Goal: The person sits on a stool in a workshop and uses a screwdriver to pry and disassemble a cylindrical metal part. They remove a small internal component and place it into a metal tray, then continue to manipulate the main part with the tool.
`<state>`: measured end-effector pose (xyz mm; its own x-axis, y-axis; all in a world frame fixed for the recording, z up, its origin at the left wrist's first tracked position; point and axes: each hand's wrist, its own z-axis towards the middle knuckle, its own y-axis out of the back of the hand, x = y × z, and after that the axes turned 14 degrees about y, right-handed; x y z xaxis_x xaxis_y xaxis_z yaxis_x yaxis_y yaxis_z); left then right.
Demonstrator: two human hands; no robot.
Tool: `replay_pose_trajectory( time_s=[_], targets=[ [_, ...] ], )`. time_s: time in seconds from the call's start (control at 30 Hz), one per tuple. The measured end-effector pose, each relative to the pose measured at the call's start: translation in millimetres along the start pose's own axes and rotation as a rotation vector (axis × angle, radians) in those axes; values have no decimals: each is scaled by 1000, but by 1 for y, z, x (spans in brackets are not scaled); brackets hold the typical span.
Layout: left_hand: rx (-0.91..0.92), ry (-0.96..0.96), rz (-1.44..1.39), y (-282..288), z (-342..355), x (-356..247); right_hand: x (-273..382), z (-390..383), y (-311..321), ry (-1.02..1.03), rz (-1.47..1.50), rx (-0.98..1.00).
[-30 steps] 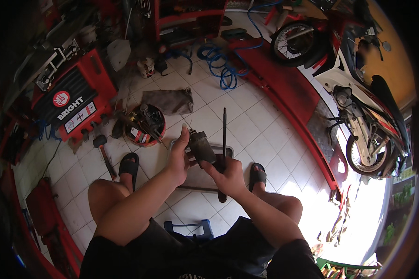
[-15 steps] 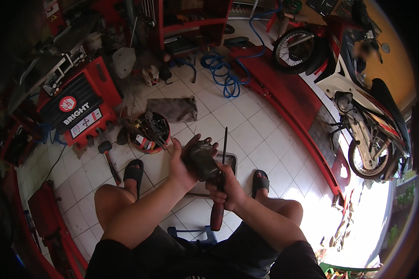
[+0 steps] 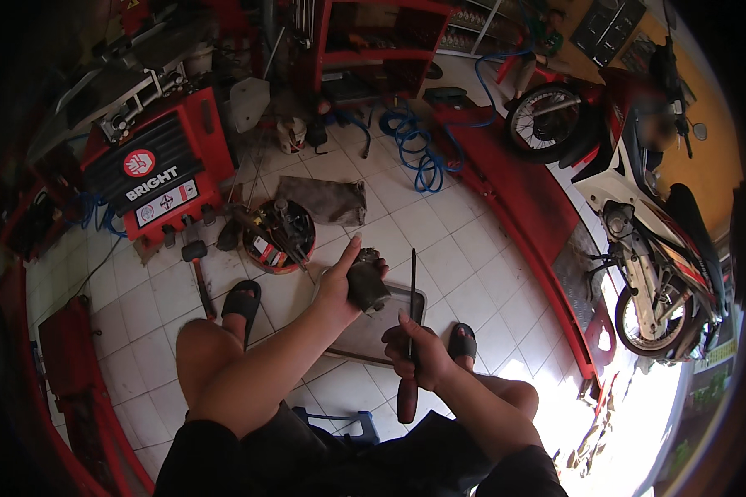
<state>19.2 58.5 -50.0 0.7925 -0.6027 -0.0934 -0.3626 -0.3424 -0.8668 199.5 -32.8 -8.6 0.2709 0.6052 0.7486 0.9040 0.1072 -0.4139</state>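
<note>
A dark, greasy block-shaped metal part [image 3: 368, 288] rests in my left hand [image 3: 336, 283]. My fingers wrap round its far side and the thumb points away from me; I cannot make out exactly what part it is. To the right of it, my right hand [image 3: 423, 352] grips a screwdriver [image 3: 407, 402] with a dark red handle. Its long dark shaft stands up past my thumb, tip pointing away from me and apart from the metal part. Below both hands a shallow metal tray [image 3: 421, 305] lies on the tiled floor between my feet, partly hidden by my hands.
A round tub [image 3: 275, 267] of tools stands beyond my left foot, with a grey cloth [image 3: 331, 199] behind it. A hammer [image 3: 199, 269] lies left of the tub. A coiled blue hose [image 3: 414, 149] lies ahead. A motorcycle [image 3: 638, 224] on a red ramp [image 3: 514, 182] stands right.
My hands have moved apart: the right hand with the screwdriver has drawn back from the metal part and sits slightly lower. The left hand still holds the part. The whole view has shifted slightly.
</note>
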Motion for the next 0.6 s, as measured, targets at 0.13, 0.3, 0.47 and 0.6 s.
replay_pose_trajectory(
  time_s=[0.13,0.3,0.47,0.6],
  targets=[
    [-24,-90,-18,3,-6,-23,-14,-9,9,244,-167,31],
    [-138,-156,192,-4,-27,-23,-16,-23,7,453,-496,179],
    [-203,-236,250,-3,-35,-22,-6,-36,4,414,-587,204],
    [-258,-247,313,1,-36,-23,-9,-36,4,453,-674,212]
  ],
)
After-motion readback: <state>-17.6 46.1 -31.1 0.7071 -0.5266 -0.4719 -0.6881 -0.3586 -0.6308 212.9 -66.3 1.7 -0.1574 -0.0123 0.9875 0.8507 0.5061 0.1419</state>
